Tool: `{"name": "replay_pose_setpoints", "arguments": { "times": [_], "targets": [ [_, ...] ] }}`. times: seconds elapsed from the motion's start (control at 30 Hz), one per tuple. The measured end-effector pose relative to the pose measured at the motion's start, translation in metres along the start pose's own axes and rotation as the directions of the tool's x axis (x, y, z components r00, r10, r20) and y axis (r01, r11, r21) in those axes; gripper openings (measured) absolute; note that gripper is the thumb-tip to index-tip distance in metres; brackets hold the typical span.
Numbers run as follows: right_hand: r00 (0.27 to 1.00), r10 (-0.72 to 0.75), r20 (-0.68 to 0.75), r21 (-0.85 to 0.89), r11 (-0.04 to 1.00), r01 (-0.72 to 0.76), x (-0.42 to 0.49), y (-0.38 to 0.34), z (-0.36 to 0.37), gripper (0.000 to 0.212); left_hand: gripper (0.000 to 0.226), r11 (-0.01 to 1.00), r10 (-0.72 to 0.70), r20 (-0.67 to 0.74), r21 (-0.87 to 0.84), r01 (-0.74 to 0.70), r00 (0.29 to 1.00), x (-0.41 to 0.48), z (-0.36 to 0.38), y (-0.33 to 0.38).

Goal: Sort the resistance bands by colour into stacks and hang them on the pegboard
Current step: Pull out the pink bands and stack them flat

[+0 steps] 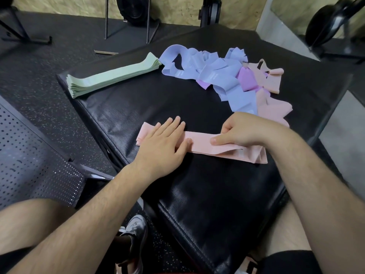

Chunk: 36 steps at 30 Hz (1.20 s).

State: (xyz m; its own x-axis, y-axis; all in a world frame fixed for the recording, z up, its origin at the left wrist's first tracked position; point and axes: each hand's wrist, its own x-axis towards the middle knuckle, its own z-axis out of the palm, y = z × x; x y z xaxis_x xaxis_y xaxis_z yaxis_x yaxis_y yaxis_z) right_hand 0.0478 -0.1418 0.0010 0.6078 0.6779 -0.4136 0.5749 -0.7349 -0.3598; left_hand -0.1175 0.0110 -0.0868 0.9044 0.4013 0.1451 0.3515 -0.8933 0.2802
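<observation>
Under grip: black padded box. Left of grip: speckled rubber floor. Far beyond grip: metal stand legs, dark disc, chipboard wall. Beyond, far right: black plates. Nearer than grip, left: grey shoe.

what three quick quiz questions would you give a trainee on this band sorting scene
1. True or false: the green stack lies neatly piled on the black mat.
2. Which hand presses flat on the pink bands? A left, B right, C neither.
3. Fill in: the loose heap mixes blue, pink and ____ bands.

Key: 1 true. 2 A: the left hand lies flat, while the right hand grips them. 3 purple.
</observation>
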Motion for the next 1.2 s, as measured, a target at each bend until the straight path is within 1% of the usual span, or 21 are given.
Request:
{"name": "replay_pose_setpoints", "arguments": {
  "times": [0.1, 0.17, 0.23, 0.27, 0.33, 0.4, 0.5, 0.63, 0.8, 0.87, 0.97, 1.07, 1.2],
  "targets": [
    [0.999, 0.028, -0.024, -0.031, 0.999, -0.029, 0.005, -0.001, 0.01, 0.04, 0.061, 1.0, -0.007, 0.01, -0.012, 0.007, 1.0, 0.002, -0.004, 0.002],
    [0.999, 0.036, -0.033, -0.022, 0.999, -0.037, 0.005, -0.001, 0.011, 0.04, 0.062, 1.0, 0.007, -0.023, 0.019, -0.006, 1.0, 0.003, -0.007, 0.008],
    [0.999, 0.029, -0.045, -0.016, 0.999, -0.029, 0.005, -0.001, 0.012, 0.041, 0.067, 0.996, 0.077, -0.055, 0.042, -0.074, 0.996, 0.005, -0.006, 0.021],
    [0.998, 0.022, -0.051, -0.017, 1.0, -0.023, 0.004, -0.001, 0.013, 0.04, 0.069, 0.992, 0.125, -0.054, 0.022, -0.124, 0.991, 0.005, -0.004, 0.029],
    [0.998, 0.008, -0.056, -0.034, 0.999, -0.01, 0.003, 0.0, 0.014, 0.032, 0.068, 0.978, 0.205, -0.014, -0.047, -0.205, 0.979, 0.007, 0.004, 0.042],
    [0.998, -0.008, -0.061, -0.058, 0.998, 0.005, 0.002, 0.001, 0.013, 0.03, 0.069, 0.968, 0.246, 0.034, -0.066, -0.243, 0.969, 0.009, 0.011, 0.047],
    [0.997, -0.028, -0.076, -0.048, 0.999, 0.025, 0.003, 0.005, 0.012, 0.036, 0.069, 0.971, 0.238, 0.072, -0.035, -0.236, 0.969, 0.011, 0.017, 0.046],
    [0.996, -0.044, -0.079, -0.033, 0.999, 0.042, 0.002, 0.01, 0.009, 0.04, 0.077, 0.974, 0.225, 0.064, -0.021, -0.224, 0.972, 0.01, 0.017, 0.047],
    [0.994, -0.047, -0.097, -0.032, 0.999, 0.044, -0.01, 0.015, 0.001, 0.037, 0.079, 0.978, 0.206, 0.062, -0.013, -0.206, 0.977, 0.01, 0.017, 0.05],
    [0.993, -0.044, -0.105, -0.02, 0.999, 0.042, -0.011, 0.017, 0.002, 0.036, 0.075, 0.979, 0.202, 0.062, -0.014, -0.202, 0.977, 0.01, 0.016, 0.051],
    [0.993, -0.029, -0.11, -0.004, 1.0, 0.029, -0.011, 0.023, 0.003, 0.031, 0.062, 0.981, 0.192, 0.069, -0.015, -0.192, 0.979, 0.01, 0.014, 0.051],
    [0.993, -0.006, -0.118, 0.024, 1.0, 0.009, -0.016, 0.033, -0.003, 0.029, 0.061, 0.981, 0.192, 0.075, -0.009, -0.192, 0.978, 0.01, 0.014, 0.052],
    [0.994, 0.035, -0.102, 0.145, 0.989, -0.02, -0.029, 0.051, -0.014, 0.029, 0.061, 0.981, 0.195, 0.089, -0.003, -0.196, 0.977, 0.011, 0.016, 0.05]
  ]
}}
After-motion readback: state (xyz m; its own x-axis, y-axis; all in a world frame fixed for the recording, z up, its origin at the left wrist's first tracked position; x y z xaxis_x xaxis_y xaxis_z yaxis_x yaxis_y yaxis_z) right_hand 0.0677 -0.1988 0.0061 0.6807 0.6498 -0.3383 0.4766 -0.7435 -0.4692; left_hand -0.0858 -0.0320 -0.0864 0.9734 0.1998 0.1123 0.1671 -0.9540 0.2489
